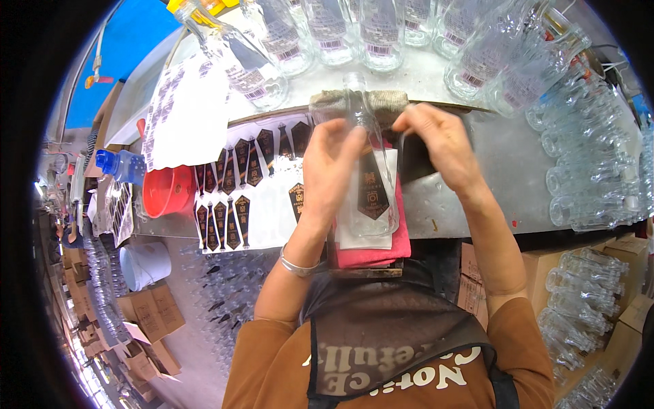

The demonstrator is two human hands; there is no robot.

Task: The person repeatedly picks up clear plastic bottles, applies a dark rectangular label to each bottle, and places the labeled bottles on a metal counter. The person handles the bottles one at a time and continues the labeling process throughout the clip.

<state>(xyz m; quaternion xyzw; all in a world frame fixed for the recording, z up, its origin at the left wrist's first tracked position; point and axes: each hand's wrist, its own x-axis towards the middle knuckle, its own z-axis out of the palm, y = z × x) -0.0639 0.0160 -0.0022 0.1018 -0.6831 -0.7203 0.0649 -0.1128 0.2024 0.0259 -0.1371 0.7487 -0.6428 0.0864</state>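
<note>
A clear glass bottle (381, 223) lies in front of me, its neck pointing away over a rolled beige cloth (393, 100). A dark tie-shaped label with gold print (371, 187) shows on its body. My left hand (332, 167) is closed at the bottle's left shoulder, thumb over the glass. Off to the right of the neck, my right hand (439, 143) is raised with curled fingers; slight blur hides whether anything is pinched in them. Beneath the bottle are white paper (346, 240) and a folded pink cloth (400, 247).
A white sheet of dark labels (262, 221) lies to the left, near a red bucket (168, 192) and a blue-capped bottle (122, 165). Labelled glass bottles (381, 41) stand along the far shelf. Stacked clear bottles (586, 163) fill the right side. Cardboard boxes (153, 313) sit lower left.
</note>
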